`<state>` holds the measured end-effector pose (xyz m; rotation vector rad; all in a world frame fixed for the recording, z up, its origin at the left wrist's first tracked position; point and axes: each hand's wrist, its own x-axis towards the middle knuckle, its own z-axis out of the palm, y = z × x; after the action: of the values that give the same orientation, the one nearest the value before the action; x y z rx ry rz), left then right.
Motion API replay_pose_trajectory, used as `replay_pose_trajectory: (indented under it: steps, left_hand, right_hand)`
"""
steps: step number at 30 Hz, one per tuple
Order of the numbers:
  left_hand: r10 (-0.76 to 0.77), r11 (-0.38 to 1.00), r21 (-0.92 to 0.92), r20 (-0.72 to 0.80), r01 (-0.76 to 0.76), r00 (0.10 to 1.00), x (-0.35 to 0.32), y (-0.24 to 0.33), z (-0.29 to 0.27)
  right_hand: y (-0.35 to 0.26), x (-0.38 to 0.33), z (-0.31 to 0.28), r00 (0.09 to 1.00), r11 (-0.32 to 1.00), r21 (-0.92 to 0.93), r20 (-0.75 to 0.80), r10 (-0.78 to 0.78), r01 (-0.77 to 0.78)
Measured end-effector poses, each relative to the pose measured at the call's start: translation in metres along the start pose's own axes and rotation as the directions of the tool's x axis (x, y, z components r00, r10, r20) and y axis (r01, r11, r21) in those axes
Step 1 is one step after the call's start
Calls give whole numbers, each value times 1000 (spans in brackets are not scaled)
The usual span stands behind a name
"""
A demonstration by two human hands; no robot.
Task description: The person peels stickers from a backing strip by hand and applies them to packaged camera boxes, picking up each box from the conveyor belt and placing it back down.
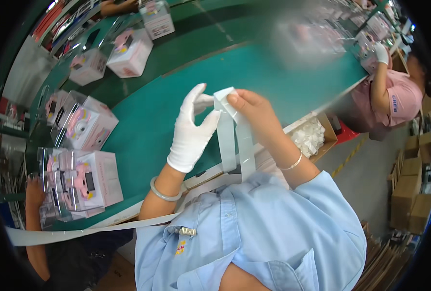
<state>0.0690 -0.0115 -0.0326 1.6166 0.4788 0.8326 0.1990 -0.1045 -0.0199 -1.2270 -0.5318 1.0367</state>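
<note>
Strip (228, 145), pale & thin, is up in front of your chest, by the near edge of the green worktop (145, 119). Your R hand (250, 107), bare w/ a thin bracelet (294, 162) on the wrist, is clamped on its top end, thumb showing. Two long bits hang from there to your blue shirt (278, 223). Your L hand (194, 128), in a white glove (184, 153), is right by the strip's L side, w/ a gap btwn thumb & pointing finger; can't tell if its tips pinch the strip. A round bangle (165, 195) is on your L wrist. A long pale band (94, 231) runs from far L to your shirt. On the worktop's L side: pink & white boxes (108, 177) w/ clear plastic parts (55, 186). To your R, a brown carton (331, 133) holds lots of white bits (306, 137). Past it, a person (381, 92) in a pink shirt (403, 97) works near more boxes (368, 60).
</note>
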Motion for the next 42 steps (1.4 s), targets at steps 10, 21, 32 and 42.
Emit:
replay_pose_trajectory:
  steps: [10, 21, 32, 42]
  left_hand:
    - [132, 975, 181, 3, -130, 991, 36, -14, 85]
    - [446, 620, 566, 315, -543, 838, 43, -5, 120]
    - [584, 582, 553, 227, -597, 779, 42, 1, 127]
    - [63, 989, 109, 323, -103, 944, 35, 3, 141]
  right_hand:
    - [-18, -32, -97, 999, 995, 96, -12, 30, -29]
    - [-22, -36, -133, 995, 981, 186, 89, 38, -55]
    - [-31, -52, -121, 999, 987, 164, 45, -7, 0]
    - [-29, -42, -129, 966, 964, 83, -77, -246, 253]
